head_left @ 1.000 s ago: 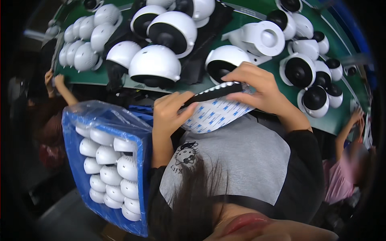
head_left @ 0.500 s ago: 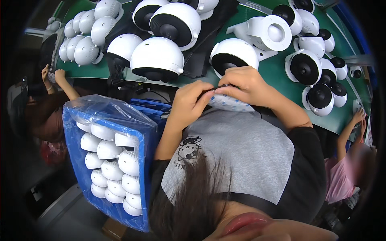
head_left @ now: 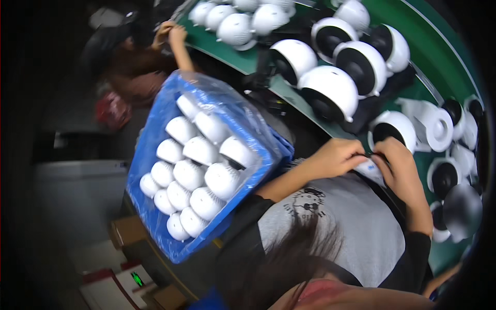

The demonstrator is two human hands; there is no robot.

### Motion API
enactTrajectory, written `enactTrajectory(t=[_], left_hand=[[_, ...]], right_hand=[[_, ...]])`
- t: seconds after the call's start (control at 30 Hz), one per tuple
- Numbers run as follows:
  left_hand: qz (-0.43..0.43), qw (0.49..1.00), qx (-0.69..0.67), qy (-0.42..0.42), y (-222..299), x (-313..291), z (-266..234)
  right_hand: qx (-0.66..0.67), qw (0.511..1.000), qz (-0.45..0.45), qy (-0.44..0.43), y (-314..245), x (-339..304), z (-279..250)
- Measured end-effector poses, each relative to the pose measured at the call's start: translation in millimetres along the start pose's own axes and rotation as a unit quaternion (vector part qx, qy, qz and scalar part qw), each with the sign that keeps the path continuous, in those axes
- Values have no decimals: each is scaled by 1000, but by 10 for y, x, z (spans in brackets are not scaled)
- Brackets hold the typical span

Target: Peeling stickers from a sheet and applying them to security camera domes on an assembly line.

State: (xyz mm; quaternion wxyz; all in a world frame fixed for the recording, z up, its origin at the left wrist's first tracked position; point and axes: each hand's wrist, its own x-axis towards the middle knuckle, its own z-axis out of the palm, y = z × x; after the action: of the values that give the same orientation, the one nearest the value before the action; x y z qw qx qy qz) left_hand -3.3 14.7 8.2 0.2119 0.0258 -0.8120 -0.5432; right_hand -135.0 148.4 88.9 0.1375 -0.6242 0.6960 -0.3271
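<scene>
My left hand (head_left: 341,157) and my right hand (head_left: 397,161) are close together in front of my chest, at the near edge of the green table (head_left: 315,114). Both sets of fingers are closed on a white sheet with blue marks (head_left: 372,170), which hangs down between them. My fingers hide its upper edge. Just beyond my right hand stands a white dome camera (head_left: 398,126) with a black front. Farther left on the table is another white dome camera (head_left: 333,85), apart from my left hand.
A blue crate (head_left: 157,227) lined with clear plastic holds several white dome shells (head_left: 199,150) on my left. More white shells (head_left: 235,28) and camera parts cover the table. Another person's hands (head_left: 173,33) are at the far left. Cardboard boxes (head_left: 129,230) lie on the floor.
The whole view has turned and shifted left, so the crate and floor show more and the table sits farther right. My hands still hold the white sheet, now drawn closer together.
</scene>
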Motion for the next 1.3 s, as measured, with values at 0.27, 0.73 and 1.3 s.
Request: enactTrajectory(t=[0.27,0.73,1.3], left_hand=[[18,997,72,-10,-68,7,-3],[-22,998,2,54,-370,-35,-22],[-95,987,126,-16,-651,72,91]], right_hand=[[-112,992,-49,-18,-54,55,11],[-51,910,227,343,1389,-673,-927],[223,872,287,328,1735,-813,-1099]])
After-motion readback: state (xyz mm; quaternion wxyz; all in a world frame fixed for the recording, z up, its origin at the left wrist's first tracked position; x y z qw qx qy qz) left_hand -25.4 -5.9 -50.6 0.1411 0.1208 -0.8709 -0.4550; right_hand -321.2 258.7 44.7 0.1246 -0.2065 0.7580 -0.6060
